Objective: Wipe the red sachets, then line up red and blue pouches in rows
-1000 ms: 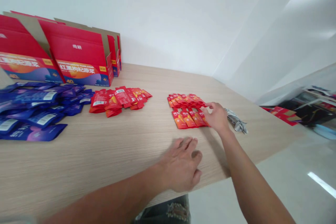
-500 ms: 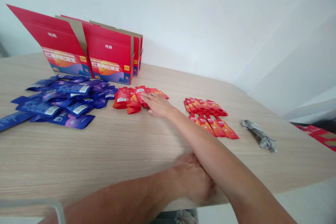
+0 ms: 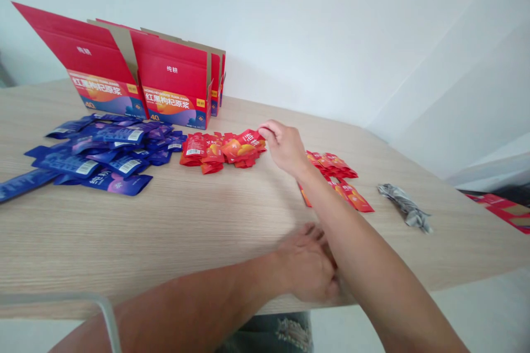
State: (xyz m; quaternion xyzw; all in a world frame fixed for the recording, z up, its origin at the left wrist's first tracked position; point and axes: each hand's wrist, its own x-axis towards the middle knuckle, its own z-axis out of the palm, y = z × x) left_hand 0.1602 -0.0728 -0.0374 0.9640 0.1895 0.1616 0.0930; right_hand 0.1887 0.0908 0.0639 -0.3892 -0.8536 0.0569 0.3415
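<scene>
Being pinched at one end by the right hand [image 3: 285, 148], a red sachet [image 3: 240, 146] is now held over the loose red pile [image 3: 196, 150], where half a second earlier only a hand is seen laid; one piece is thus singled out. The left hand [image 3: 306, 267] is rested near the table's edge [image 3: 285, 308], partly hidden by the right forearm [image 3: 368, 253]; whether anything is held there cannot be told.

The one view looks from the person's head, forward and down over the table [image 3: 186, 220] to the wall [image 3: 331, 38], close enough that the forearms [image 3: 372, 253] show large below; the right hand [image 3: 285, 146] falls near mid-frame, the boxes [image 3: 171, 83] farther off, upper left.
</scene>
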